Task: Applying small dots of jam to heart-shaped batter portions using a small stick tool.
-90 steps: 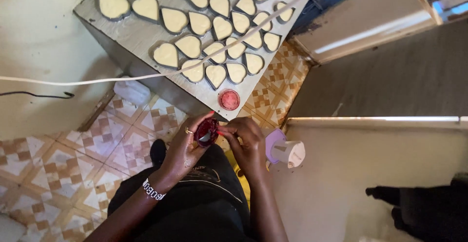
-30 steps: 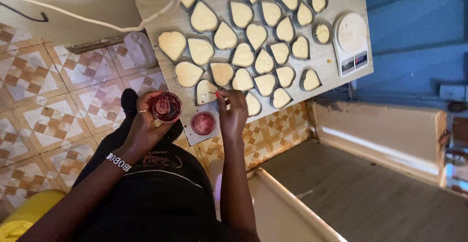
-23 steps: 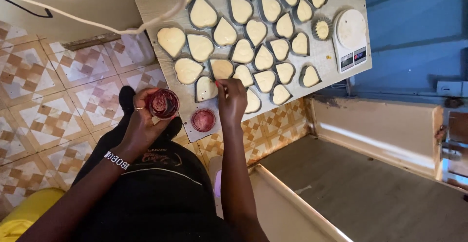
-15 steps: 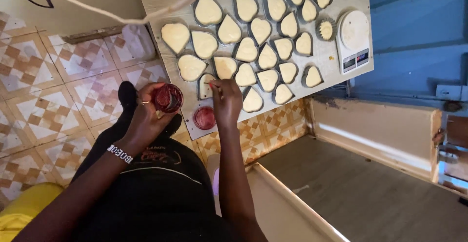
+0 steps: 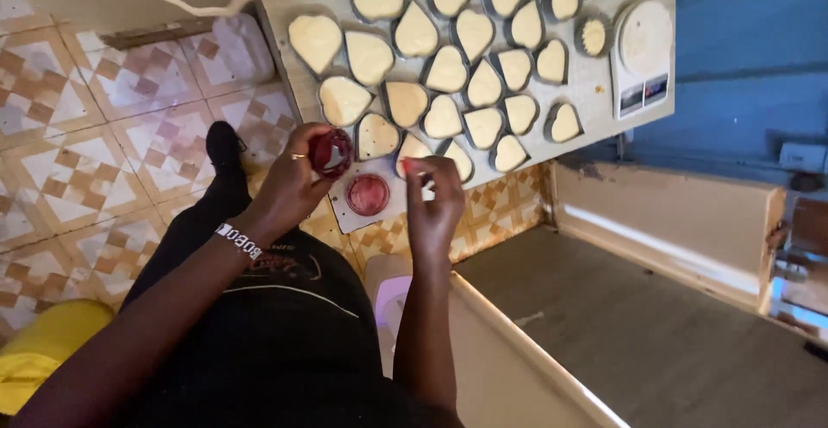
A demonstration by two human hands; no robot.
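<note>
Scanning from the left: each label below is one thing in your view, in order.
Floor: patterned tiles [image 5: 78,152] fill the left side, with a yellow object [image 5: 39,350] at the near-left corner.
Left hand: your left hand [image 5: 289,188] holds a small red jar [image 5: 331,152] just off the near edge of the desk [image 5: 595,92]; the fingers are wrapped around the jar, its open mouth tilted toward the moulds.
Wrist: a beaded band [image 5: 239,240] sits on your left wrist.
Lid: a red lid [image 5: 368,193] lies flat on the near corner of the desk, between your two hands.
Right hand: your right hand [image 5: 434,208] reaches over the near edge, fingers pressed together at the tips with a spot of red on them, just above the nearest filled mould [image 5: 415,149]; whether they touch the batter you cannot tell from here.
Moulds: heart-shaped tins of pale batter [image 5: 448,70] cover most of the desk in close rows, running to the far edge.
Progress: every tin you can see is filled, so filling looks done; no red shows on any batter surface, so by my reading the colouring has barely begun and nearly all the tins remain.
Right end: a small kitchen scale [image 5: 642,53] stands at the right edge of the desk, beside one round fluted tin [image 5: 592,36].
Beyond: a wooden bench [image 5: 673,230] lies to the right.
</note>
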